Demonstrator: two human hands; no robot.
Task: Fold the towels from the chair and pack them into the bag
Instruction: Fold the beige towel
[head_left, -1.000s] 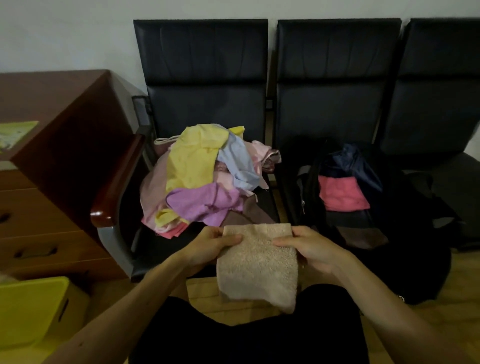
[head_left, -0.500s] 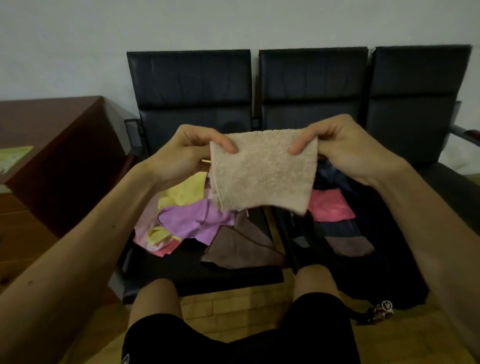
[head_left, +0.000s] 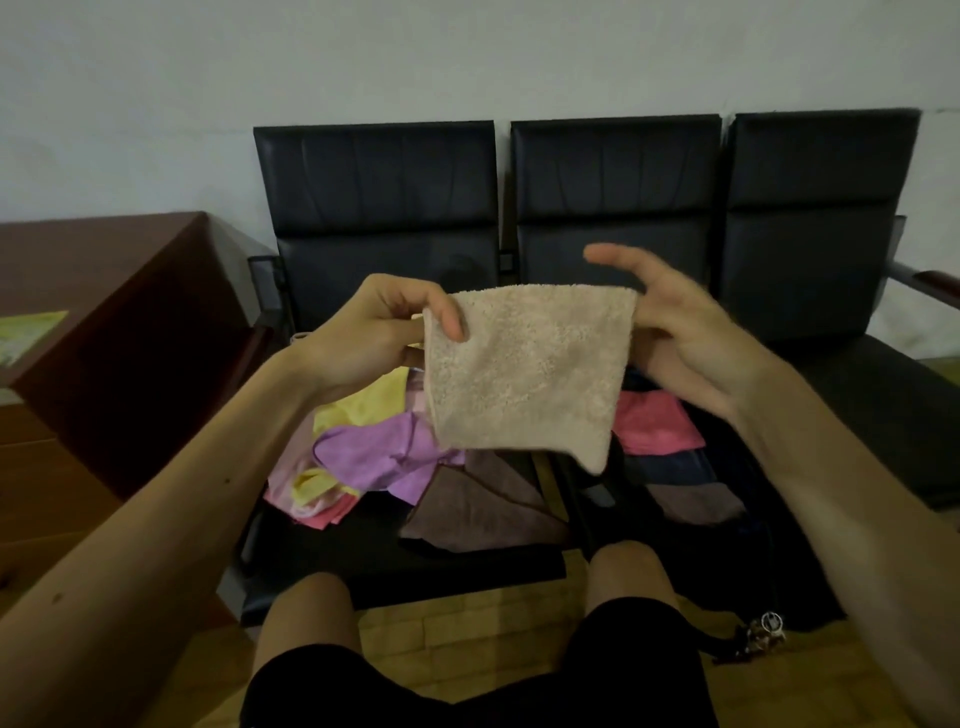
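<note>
While I sit facing a row of black padded chairs (head_left: 375, 208), the head view shows my left hand (head_left: 374, 335) pinching the upper left corner of a small square beige terry towel (head_left: 524, 374), thumb on the front and fingers curled behind. The towel hangs in the air between my hands, above the chair seats, its lower right corner drooping to a point. My right hand (head_left: 675, 338) is released: its fingers are straight and spread beside the towel's right edge, and I cannot tell whether the thumb touches the cloth. Below the towel, a loose heap of yellow, purple and pink towels (head_left: 363, 447) lies on the left seat, with a flat brown towel (head_left: 483, 512) at its near side. On the middle seat an open black fabric bag (head_left: 727, 566) holds a folded pink towel (head_left: 655, 427) over darker folded ones. A dark red wooden desk (head_left: 104, 322) stands at the left. My knees and black shorts (head_left: 467, 699) sit over the wooden plank floor (head_left: 467, 626).
</note>
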